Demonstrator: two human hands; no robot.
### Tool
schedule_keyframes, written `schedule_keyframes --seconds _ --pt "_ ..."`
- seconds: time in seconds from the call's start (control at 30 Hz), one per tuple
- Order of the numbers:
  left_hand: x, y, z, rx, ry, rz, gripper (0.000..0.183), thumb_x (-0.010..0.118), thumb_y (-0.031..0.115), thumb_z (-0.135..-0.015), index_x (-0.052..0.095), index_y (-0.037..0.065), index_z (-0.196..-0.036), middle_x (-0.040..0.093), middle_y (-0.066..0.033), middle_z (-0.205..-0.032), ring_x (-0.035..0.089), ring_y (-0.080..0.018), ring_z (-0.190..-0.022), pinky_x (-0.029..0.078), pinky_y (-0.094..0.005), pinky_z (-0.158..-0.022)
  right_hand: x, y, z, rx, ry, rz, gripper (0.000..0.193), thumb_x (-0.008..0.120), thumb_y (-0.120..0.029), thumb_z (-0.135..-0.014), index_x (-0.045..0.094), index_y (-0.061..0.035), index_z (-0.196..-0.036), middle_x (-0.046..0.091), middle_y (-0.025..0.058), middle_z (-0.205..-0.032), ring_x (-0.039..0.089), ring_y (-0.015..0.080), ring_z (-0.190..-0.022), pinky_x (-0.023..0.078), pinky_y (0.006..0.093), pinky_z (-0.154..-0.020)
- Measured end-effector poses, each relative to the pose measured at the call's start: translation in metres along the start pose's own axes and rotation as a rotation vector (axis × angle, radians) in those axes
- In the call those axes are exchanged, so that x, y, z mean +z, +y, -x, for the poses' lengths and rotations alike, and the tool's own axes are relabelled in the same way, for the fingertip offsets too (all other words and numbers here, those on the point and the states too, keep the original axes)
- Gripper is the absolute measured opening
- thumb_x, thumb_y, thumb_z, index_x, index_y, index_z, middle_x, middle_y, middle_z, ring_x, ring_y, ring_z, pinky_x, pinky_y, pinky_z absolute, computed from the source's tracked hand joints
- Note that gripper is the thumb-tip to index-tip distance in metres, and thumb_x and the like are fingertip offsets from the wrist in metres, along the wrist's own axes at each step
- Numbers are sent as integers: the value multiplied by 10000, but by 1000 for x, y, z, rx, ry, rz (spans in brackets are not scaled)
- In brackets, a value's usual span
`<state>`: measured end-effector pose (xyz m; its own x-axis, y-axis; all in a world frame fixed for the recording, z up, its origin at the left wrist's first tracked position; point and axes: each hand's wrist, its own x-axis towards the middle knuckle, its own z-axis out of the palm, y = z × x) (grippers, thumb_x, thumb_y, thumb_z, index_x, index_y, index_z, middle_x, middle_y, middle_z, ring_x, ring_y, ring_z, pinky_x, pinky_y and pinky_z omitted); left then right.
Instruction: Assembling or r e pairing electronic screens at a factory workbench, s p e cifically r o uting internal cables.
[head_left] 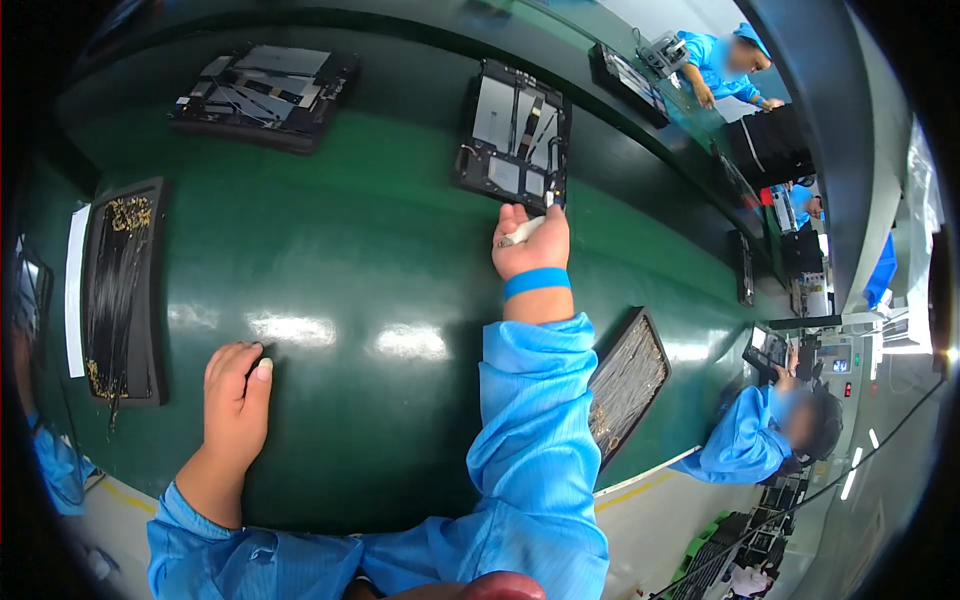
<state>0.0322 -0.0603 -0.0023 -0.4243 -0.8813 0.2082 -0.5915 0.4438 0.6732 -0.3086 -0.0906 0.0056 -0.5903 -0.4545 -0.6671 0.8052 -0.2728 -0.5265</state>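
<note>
My right hand [533,246] reaches forward, closed around a white stick-like tool [522,232] whose exact kind I cannot make out. Its fingertips are at the near edge of an opened tablet-like device [510,130] in a black frame, with grey panels, dark ribbon cables and small circuit parts showing. A blue band [537,282] circles my right wrist. On the green table my left hand [238,385] rests, fingers loosely bent and thumb apart, holding nothing. Nearest to it is a black tray [155,290] of thin black cables with gold-coloured ends.
Another opened device [265,95] lies at the far left. A dark tray of grey cables [630,385] stands beside my right forearm. A white strip [76,290] lies along the left tray. Co-workers in blue sit at the right [745,440] and far right [725,65]; a raised ledge runs behind.
</note>
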Motion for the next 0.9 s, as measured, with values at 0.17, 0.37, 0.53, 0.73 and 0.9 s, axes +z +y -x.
schedule_keyframes --seconds 0.17,0.37,0.53,0.73,0.9 --pt "1 -1 -3 -15 3 -40 184 505 77 -748 516 -17 -906 532 -162 -913 481 -317 -887 364 -375 -807 20 1 -12 -57 42 24 468 473 -434 -774 336 -113 -1084 401 44 -1004 427 152 -608 348 213 -428" --pt "-1 1 -1 -11 0 -20 179 509 64 -737 519 -24 -893 529 -171 -905 481 -314 -881 366 -372 -804 23 2 -18 55 -28 189 341 538 -429 -740 419 -139 -874 441 -4 -738 423 133 -551 332 218 -397" --pt "3 -7 8 -237 90 167 217 497 157 -794 511 -4 -939 529 -138 -924 494 -241 -869 390 -338 -777 11 55 46 259 -267 279 226 500 -415 -762 423 -202 -771 462 -21 -558 446 143 -426 319 241 -325" --pt "14 30 3 -806 -254 1518 355 444 343 -822 468 34 -996 548 -102 -878 536 -190 -745 449 -301 -663 -68 128 166 677 -521 449 405 483 -504 -745 456 -116 -859 464 38 -634 443 133 -430 339 237 -322" --pt "15 54 11 -798 -46 1432 338 442 271 -818 437 13 -1037 537 -102 -946 552 -189 -804 469 -304 -680 -110 134 214 692 -866 812 562 423 -448 -799 320 -59 -1191 448 25 -786 427 70 -512 352 188 -381"
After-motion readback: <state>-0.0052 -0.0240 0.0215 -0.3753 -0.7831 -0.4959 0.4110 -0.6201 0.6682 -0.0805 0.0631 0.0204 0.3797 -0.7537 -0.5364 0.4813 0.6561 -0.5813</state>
